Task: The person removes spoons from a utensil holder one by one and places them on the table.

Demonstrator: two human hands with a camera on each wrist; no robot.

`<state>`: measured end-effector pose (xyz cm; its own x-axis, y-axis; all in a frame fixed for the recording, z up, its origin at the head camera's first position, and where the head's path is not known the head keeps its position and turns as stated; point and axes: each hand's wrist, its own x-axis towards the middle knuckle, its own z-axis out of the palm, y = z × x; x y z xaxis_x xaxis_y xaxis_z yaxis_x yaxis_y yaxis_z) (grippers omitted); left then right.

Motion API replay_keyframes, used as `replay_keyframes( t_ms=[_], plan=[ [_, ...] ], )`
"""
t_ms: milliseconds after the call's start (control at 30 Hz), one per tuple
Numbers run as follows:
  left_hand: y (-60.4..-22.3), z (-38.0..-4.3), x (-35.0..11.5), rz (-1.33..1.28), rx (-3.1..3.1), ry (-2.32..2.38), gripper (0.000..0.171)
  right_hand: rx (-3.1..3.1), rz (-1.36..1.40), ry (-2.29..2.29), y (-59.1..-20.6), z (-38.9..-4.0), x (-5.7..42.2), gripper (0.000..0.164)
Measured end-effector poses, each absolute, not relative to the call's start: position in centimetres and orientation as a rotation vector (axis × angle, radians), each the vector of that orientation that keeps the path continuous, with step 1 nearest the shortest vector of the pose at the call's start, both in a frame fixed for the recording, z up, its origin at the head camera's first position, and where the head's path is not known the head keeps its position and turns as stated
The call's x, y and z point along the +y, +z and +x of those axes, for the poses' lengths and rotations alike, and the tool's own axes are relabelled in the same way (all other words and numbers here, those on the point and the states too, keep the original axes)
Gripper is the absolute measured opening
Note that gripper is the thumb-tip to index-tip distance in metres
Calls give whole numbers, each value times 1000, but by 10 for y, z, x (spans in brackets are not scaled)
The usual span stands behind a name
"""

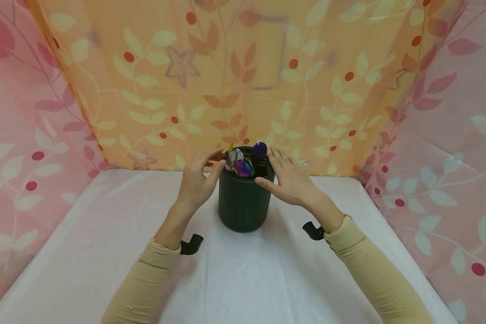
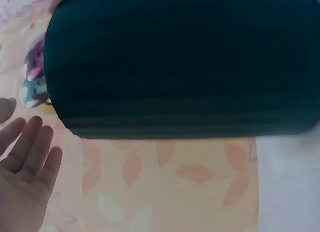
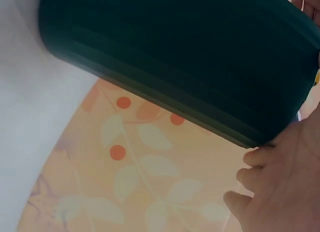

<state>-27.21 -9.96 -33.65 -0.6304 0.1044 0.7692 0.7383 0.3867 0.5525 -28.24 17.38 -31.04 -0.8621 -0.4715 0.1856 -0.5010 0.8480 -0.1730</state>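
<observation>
A dark green ribbed cylindrical holder (image 1: 243, 202) stands upright on the table. Out of its top stick shiny rounded ends like spoon bowls: a silver one (image 1: 236, 155), an iridescent purple-blue one (image 1: 243, 168) and a dark purple one (image 1: 260, 149). My left hand (image 1: 198, 180) is at the left of the rim, fingers loosely bent; in the left wrist view the hand (image 2: 27, 177) shows a gap from the holder (image 2: 175, 67). My right hand (image 1: 291, 177) rests against the right of the rim with fingers extended. In the right wrist view, its fingers (image 3: 255, 174) meet the holder's edge.
A white cloth (image 1: 243, 279) covers the table. Behind hangs an orange leaf-patterned curtain (image 1: 227, 90), with pink patterned curtains on the left (image 1: 24, 135) and right (image 1: 449, 157). A black mount (image 1: 192, 245) sits at my left wrist, another (image 1: 313, 231) at my right.
</observation>
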Motion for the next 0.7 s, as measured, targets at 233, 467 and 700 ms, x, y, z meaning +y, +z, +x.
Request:
replay_keyframes(
  t_ms=[233, 467, 700],
  plan=[
    [-334, -272, -89, -699, -1928, -1408, 27, -2933, 802, 266, -306, -286, 175, 101],
    [-332, -274, -85, -645, -1922, -1464, 23, -2922, 821, 233, -305, -287, 173, 100],
    [-330, -276, -84, -637, -1930, -1631, 20, -2920, 812, 266, -307, -285, 175, 98]
  ],
)
